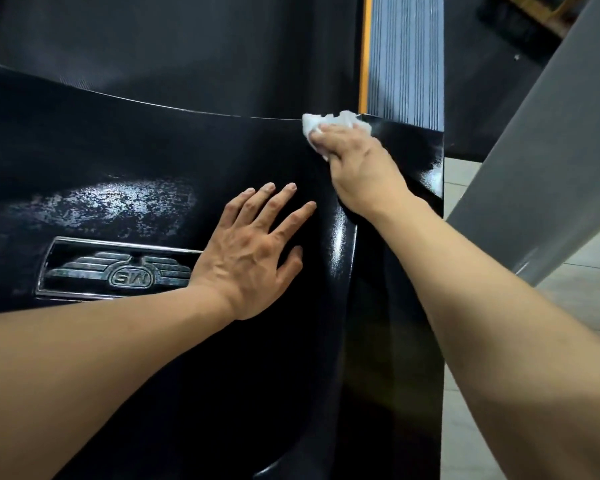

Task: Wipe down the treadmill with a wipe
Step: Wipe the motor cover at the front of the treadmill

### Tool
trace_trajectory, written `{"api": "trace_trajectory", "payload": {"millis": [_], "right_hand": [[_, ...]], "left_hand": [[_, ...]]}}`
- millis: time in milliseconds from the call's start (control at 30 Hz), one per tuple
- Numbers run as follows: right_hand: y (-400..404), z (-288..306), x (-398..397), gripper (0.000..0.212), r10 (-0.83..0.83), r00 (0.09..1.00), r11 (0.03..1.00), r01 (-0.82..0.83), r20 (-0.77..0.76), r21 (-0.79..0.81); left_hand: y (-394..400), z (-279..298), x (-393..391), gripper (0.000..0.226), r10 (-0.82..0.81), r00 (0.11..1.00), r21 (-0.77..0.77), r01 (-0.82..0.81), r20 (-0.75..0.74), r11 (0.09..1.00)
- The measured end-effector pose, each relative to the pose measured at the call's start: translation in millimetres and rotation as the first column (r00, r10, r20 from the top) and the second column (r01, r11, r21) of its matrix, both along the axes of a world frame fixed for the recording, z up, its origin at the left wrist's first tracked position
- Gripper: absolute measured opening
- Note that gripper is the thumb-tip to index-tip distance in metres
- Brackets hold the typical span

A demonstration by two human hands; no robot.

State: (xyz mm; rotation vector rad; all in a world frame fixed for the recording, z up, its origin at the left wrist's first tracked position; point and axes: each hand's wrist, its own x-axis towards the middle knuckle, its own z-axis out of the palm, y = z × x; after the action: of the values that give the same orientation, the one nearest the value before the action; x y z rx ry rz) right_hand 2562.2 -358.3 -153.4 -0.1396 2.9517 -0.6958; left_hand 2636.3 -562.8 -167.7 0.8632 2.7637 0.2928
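**Wipe pressed to the far right edge of the treadmill cover**

Seen from above: glossy black motor cover of the treadmill [125, 147], filling most of the view. Right hand [357, 168] reached forward, fingers curled over a crumpled white wipe [329, 124] and pressing it onto the cover's far edge, just beside the ribbed grey side rail [406, 57]. Grip closed around the wipe, with white folds showing past the fingertips and under the thumb side. Left hand [253, 247] laid flat on the cover nearer the camera, fingers straight and spread, holding nothing, palm down and touching the surface. Just left of that wrist, a chrome-framed winged badge [118, 270] set into the cover, partly hidden by the hand's heel. Above the badge, a mottled bright reflection [118, 206] on the black surface. Beyond the cover, the dark running belt [174, 46], edged on the right by an orange strip [366, 53]. At far right, a grey slanted upright [548, 133] over pale tiled floor [589, 299].
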Motion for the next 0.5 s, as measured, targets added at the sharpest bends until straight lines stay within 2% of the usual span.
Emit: {"api": "trace_trajectory", "payload": {"millis": [133, 233, 300, 367, 433, 467, 500], "right_hand": [[-5, 20, 26, 0.028, 0.079, 0.995, 0.997, -0.08, 0.064, 0.016], [10, 23, 56, 0.029, 0.047, 0.999, 0.999, -0.047, -0.006, -0.027], [21, 18, 84, 0.036, -0.107, 0.993, 0.979, 0.096, -0.056, -0.182], [29, 4, 105, 0.045, -0.374, 0.927, 0.888, 0.365, 0.022, -0.281], [39, -13, 114, 0.048, -0.623, 0.78, 0.745, 0.617, 0.066, -0.255], [46, -22, 111, 0.047, -0.682, 0.729, 0.706, 0.677, 0.057, -0.21], [50, -27, 103, 0.047, -0.697, 0.715, 0.7, 0.694, 0.051, -0.169]], "left_hand": [[0, -1, 0, 0.066, -0.003, 1.0, -0.004, 0.003, -0.006, 1.0], [1, 1, 0, 0.064, 0.014, 1.0, 0.021, -0.014, 0.0, 1.0], [2, 2, 1, 0.064, 0.018, 1.0, 0.021, -0.018, 0.003, 1.0], [1, 1, 1, 0.063, 0.017, 1.0, 0.021, -0.017, 0.004, 1.0], [0, 0, 2, 0.063, 0.013, 1.0, 0.023, -0.013, 0.002, 1.0], [0, 0, 2, 0.063, 0.015, 1.0, 0.023, -0.015, -0.002, 1.0], [0, -1, 2, 0.063, 0.016, 1.0, 0.022, -0.016, -0.005, 1.0]]}}
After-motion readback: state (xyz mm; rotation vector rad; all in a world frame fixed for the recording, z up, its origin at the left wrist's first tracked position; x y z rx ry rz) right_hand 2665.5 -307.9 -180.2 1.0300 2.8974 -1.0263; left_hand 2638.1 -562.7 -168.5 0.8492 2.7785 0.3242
